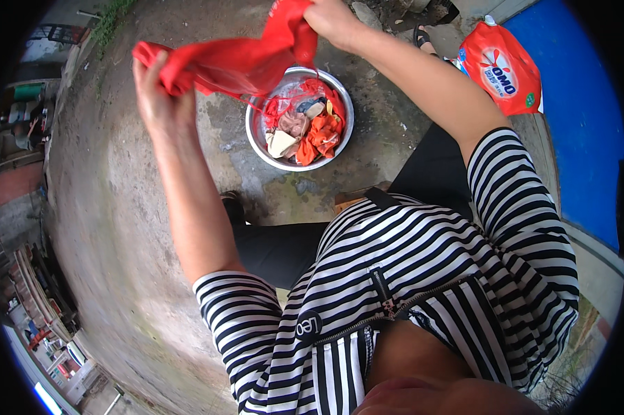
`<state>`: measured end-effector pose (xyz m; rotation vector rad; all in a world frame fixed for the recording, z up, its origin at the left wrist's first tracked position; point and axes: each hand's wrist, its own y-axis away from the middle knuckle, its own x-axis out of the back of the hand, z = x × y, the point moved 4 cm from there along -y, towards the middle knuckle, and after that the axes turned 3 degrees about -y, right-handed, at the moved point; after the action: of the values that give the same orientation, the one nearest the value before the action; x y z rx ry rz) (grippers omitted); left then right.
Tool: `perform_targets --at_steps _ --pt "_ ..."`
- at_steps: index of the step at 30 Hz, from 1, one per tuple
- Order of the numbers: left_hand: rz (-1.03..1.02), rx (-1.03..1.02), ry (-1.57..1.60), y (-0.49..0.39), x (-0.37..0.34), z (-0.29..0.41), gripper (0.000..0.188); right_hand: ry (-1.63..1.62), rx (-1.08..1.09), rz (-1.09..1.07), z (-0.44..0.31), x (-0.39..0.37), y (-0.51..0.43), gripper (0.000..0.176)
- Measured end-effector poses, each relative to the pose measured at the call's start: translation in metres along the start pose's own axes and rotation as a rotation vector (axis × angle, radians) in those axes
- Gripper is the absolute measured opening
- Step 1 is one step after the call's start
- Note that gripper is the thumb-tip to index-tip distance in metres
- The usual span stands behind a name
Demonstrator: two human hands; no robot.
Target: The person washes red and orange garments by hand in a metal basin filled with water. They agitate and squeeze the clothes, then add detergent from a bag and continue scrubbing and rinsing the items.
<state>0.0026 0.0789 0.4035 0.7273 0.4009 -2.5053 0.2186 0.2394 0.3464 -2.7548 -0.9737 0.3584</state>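
Note:
A red cloth garment (234,62) is stretched in the air between my two hands, slightly blurred. My left hand (166,101) grips its left end. At the top of the view, my right hand (333,23) holds the other end, which is partly cut off by the picture's edge. Thin red straps hang from the cloth towards a round metal basin (347,122) on the ground below. Inside the basin lie crumpled wet-looking clothes: an orange-red piece (323,136), a cream piece (281,143) and a pinkish one (293,123).
A red OMO detergent bag (501,72) stands to the right, beside a blue panel (582,119). Stained concrete ground (120,181) surrounds the basin. A wooden piece (349,201) shows between my legs. Assorted items (42,301) line the far left.

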Motion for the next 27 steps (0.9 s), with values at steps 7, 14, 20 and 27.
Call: perform_targets --at_steps 7,14,20,27 --pt "0.048 0.071 0.012 0.051 -0.008 -0.029 0.045 -0.133 -0.116 0.046 0.034 0.007 0.034 0.034" --pt "-0.143 -0.077 0.121 0.051 -0.066 0.03 0.046 -0.384 0.011 0.032 -0.042 -0.002 0.015 0.025" --pt "-0.158 -0.094 0.122 0.046 -0.053 0.02 0.044 -0.32 0.016 0.021 -0.039 0.0 0.007 0.025" --pt "0.213 0.164 -0.141 0.034 0.08 -0.088 0.06 0.444 0.003 0.077 0.079 0.039 0.017 0.03"
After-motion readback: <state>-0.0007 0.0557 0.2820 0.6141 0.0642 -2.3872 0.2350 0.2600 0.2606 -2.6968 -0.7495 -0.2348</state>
